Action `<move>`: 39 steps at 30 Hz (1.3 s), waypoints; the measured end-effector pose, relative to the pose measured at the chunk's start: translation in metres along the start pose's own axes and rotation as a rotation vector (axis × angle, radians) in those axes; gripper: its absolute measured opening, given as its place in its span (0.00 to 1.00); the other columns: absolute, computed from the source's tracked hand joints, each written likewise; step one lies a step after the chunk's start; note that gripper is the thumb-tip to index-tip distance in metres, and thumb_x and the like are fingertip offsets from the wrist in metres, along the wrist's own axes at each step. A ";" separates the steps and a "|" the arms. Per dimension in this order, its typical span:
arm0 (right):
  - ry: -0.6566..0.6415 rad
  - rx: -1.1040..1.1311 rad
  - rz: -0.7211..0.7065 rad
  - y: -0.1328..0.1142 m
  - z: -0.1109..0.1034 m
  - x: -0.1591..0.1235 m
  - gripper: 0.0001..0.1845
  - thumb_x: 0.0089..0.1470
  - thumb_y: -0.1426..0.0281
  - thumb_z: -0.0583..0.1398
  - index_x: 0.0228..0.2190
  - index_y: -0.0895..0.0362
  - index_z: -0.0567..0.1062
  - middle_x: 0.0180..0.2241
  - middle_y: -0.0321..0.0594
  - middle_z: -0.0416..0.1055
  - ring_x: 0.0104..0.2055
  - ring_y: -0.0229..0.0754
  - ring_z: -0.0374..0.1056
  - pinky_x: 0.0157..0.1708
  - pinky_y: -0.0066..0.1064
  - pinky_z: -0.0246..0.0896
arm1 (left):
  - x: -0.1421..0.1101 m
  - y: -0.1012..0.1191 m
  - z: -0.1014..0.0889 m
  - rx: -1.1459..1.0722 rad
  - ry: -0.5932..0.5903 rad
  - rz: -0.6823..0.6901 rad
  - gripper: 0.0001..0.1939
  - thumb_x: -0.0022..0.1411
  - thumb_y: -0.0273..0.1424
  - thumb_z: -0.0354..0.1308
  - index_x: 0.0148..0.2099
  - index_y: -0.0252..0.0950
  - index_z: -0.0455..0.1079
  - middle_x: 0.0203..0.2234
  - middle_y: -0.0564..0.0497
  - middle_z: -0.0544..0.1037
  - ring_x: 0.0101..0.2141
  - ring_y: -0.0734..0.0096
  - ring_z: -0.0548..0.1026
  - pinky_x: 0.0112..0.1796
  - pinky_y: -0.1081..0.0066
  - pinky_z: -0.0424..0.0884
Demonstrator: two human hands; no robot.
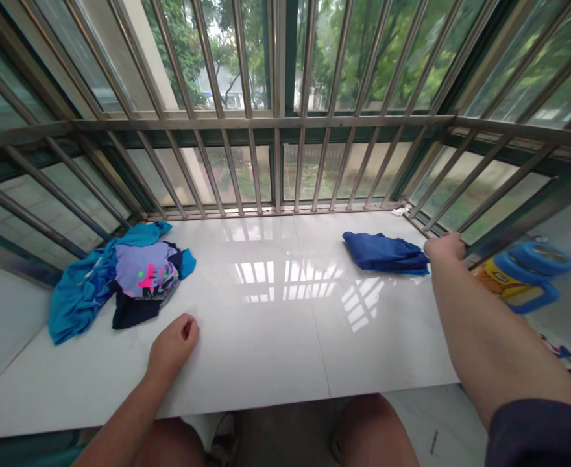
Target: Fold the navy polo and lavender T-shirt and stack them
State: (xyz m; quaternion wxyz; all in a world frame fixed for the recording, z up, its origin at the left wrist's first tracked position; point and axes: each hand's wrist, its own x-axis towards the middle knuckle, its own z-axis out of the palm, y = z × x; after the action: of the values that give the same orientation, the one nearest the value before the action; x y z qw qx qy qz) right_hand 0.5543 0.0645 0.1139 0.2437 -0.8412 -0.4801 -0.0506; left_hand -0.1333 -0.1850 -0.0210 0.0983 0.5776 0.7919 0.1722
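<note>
My right hand (444, 248) reaches far to the right and rests against the edge of a folded dark blue garment (385, 252) on the white tiled sill (276, 311); its fingers are curled and mostly hidden. My left hand (172, 347) lies on the sill near the front, fingers curled in loosely with nothing in them. To the left of it sits a loose pile of clothes (120, 279): a teal garment, a lilac printed one and a dark navy one.
A steel window grille (276, 123) closes off the back and both sides of the sill. A yellow bottle with blue handles (523, 275) lies at the right. My bare knees (373, 431) show below the sill's front edge.
</note>
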 end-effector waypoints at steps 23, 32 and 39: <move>-0.337 -0.110 -0.255 -0.050 0.083 -0.076 0.39 0.75 0.56 0.46 0.73 0.71 0.62 0.73 0.79 0.51 0.76 0.78 0.46 0.64 0.70 0.44 | -0.004 0.012 -0.005 -0.014 0.022 0.008 0.08 0.69 0.29 0.54 0.34 0.41 0.65 0.27 0.56 0.71 0.30 0.69 0.69 0.33 0.69 0.54; -0.231 -0.031 -0.756 -0.020 0.103 -0.328 0.37 0.72 0.54 0.47 0.67 0.67 0.71 0.73 0.63 0.61 0.76 0.70 0.54 0.66 0.61 0.60 | -0.003 0.011 -0.005 -0.039 0.037 0.028 0.09 0.69 0.29 0.54 0.33 0.41 0.64 0.26 0.57 0.70 0.29 0.69 0.69 0.32 0.68 0.52; -0.113 0.097 -0.875 0.069 0.092 -0.500 0.39 0.67 0.61 0.55 0.76 0.45 0.58 0.68 0.49 0.70 0.67 0.68 0.70 0.56 0.59 0.72 | -0.002 0.013 -0.001 0.052 0.015 0.003 0.09 0.72 0.32 0.55 0.36 0.41 0.68 0.29 0.55 0.76 0.30 0.69 0.73 0.31 0.69 0.55</move>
State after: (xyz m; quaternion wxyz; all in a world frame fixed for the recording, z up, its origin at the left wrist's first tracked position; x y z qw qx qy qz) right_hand 0.3315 -0.3138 -0.1513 0.2118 -0.5478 -0.8054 -0.0801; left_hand -0.1215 -0.1836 -0.0146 0.0771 0.5796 0.7961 0.1560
